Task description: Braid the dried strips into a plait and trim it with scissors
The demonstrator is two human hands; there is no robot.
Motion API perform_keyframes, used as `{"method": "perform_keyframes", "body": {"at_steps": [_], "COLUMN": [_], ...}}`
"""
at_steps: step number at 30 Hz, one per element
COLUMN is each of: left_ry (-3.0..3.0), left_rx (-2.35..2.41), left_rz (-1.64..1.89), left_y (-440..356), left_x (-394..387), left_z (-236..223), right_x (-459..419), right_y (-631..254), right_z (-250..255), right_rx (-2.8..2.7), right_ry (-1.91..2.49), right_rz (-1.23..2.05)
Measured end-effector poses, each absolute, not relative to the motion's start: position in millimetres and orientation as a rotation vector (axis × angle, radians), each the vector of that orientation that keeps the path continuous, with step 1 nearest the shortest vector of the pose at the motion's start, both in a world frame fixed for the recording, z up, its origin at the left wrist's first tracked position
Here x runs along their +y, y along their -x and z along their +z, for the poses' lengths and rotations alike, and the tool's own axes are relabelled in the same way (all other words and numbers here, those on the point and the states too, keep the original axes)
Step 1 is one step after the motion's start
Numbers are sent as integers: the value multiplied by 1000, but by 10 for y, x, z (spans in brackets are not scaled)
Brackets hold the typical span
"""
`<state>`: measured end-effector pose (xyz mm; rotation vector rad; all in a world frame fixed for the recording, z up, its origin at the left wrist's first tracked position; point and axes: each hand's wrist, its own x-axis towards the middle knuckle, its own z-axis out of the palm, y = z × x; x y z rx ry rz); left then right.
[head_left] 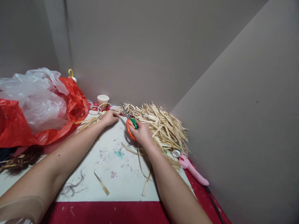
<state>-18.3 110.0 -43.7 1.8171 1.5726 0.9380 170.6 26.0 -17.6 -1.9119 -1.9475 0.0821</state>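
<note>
My right hand (143, 133) is closed round a pair of scissors (128, 123) with one orange and one green handle. The metal blades point away from me, spread apart. To their left, my left hand (110, 118) has its fingers curled together near the blades; whatever they pinch is too small to make out. A large heap of dry straw strips (161, 124) lies just beyond and to the right of my right hand. Beside my left forearm is a smaller bunch of straw (90, 123).
A paper cup (103, 100) stands against the wall. Red and clear plastic bags (76, 102) fill the left. A pink glue gun (193, 171) and a tape roll (176, 153) lie right. Loose strips and dark fibres (74, 185) litter the white board (123, 193) on red cloth.
</note>
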Motion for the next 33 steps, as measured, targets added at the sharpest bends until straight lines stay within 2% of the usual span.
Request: {"method": "perform_keyframes", "body": {"at_steps": [7, 23, 28, 33], "left_ry": [-1898, -1929, -1930, -1928], "left_rx": [1776, 1849, 1847, 1862], "left_rz": [855, 831, 836, 835], "left_y": [127, 92, 93, 86], "left_x": [1064, 1023, 1027, 1033], "left_z": [-466, -471, -485, -491], "right_x": [262, 267, 257, 270], "right_y": [-1656, -1506, -1482, -1488], "right_z": [-232, -242, -198, -195], "right_rx": [-2073, -2157, -2057, -2156], "right_ry": [1990, 2031, 1991, 2053], "right_rz": [27, 51, -51, 43]}}
